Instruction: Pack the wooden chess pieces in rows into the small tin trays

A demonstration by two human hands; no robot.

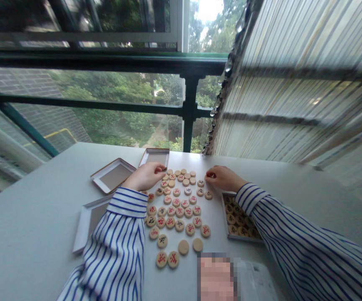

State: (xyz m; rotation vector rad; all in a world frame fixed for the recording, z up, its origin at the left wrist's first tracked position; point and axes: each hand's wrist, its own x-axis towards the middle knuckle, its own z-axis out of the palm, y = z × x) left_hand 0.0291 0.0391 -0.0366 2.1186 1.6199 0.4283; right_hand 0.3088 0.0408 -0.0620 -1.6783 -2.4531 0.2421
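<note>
Round wooden Chinese chess pieces (pixel 176 202) lie spread over the white table, several face up with red or black characters, others showing plain backs. My left hand (pixel 145 175) is at the far left edge of the spread, fingers pinched together; what they hold, if anything, is hidden. On the far right of the spread, my right hand (pixel 226 178) pinches a chess piece (pixel 211 175) that its fingers mostly cover. Below my right wrist stands a shallow box (pixel 243 239) with rows of pieces showing black characters. My right sleeve covers part of that box.
Three shallow open boxes are on the left: a far box lid (pixel 154 153), a tilted tray (pixel 113 175) and a nearer white tray (pixel 82 228) partly behind my left sleeve. A pixelated item (pixel 216 278) lies at the near edge. Beyond the table (pixel 42 200) are railings and a string curtain (pixel 281 83).
</note>
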